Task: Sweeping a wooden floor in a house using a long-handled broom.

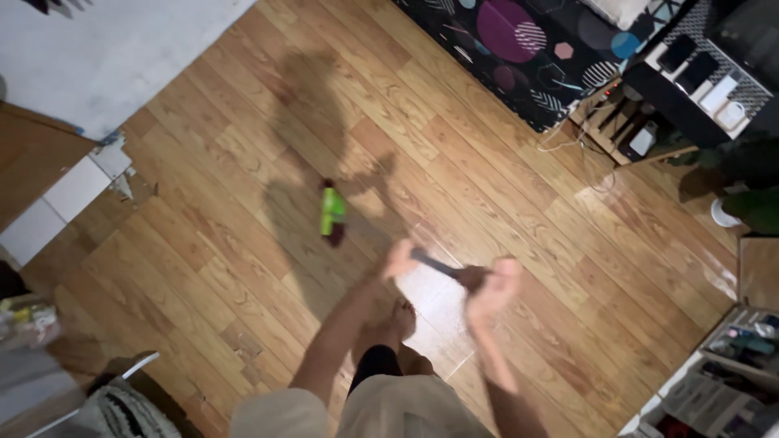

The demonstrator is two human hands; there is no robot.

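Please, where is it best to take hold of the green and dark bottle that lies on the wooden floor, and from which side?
Probably the green middle of the bottle, reached from above with fingers across its width. It lies flat on the floor, long axis running near to far, with bare boards on both long sides.

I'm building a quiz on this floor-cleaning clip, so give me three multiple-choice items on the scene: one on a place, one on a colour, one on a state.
1. Where is the broom head?
A. on the wooden floor
B. on the patterned mat
C. on the shelf

2. What colour is the broom head's middle band?
A. red
B. bright green
C. white

3. How is the dark handle held?
A. by neither hand
B. by one hand only
C. by both the left hand and right hand

Answers:
1 A, it lies over the planks, well clear of the mat.
2 B, the band is vivid green between dark ends.
3 C, each hand closes on the handle, though blurred.
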